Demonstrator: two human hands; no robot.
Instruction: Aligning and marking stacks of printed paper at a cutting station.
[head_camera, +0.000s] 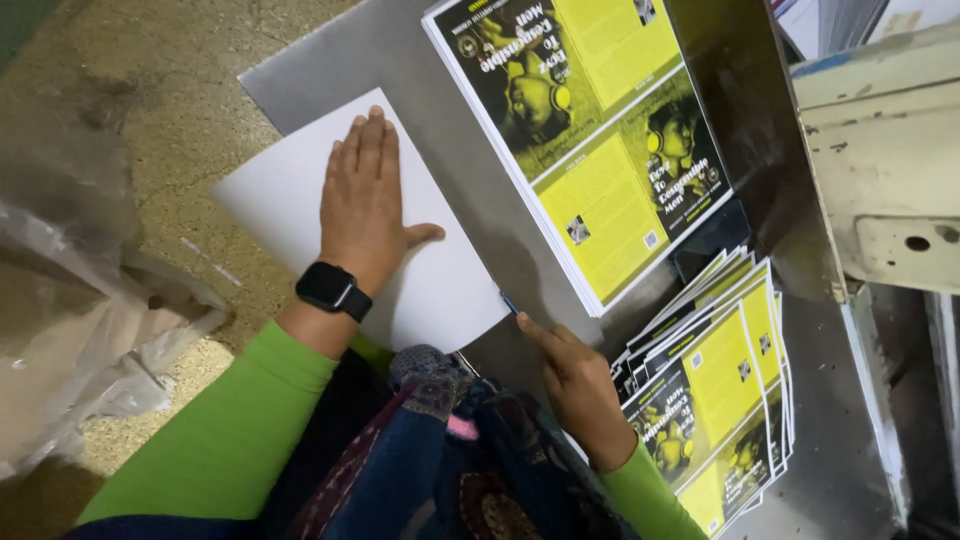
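just beside the left hand (365, 195), which lies flat and open with fingers together, pressing down on a blank white sheet (440, 285), sits a tall stack of yellow-and-black printed covers (590, 140). the sheet lies on the grey metal surface (400, 50), its far corner hanging past the surface's edge over the floor. a black smartwatch (333, 290) wraps the left wrist, above a bright green sleeve (230, 430). the right hand (575, 385) rests at the sheet's near right corner, forefinger stretched out and touching a small blue object (508, 301) at the paper's edge; the other fingers are curled, and whether they grip anything cannot be told. right of that hand lies a 2nd, fanned pile of the same printed covers (720, 390). a worn cream machine part (880, 160) crowds the upper right. a crumpled clear plastic bag (80, 310) lies on the speckled floor (180, 110) to the left. a patterned dark scarf (440, 450) hangs below the hands.
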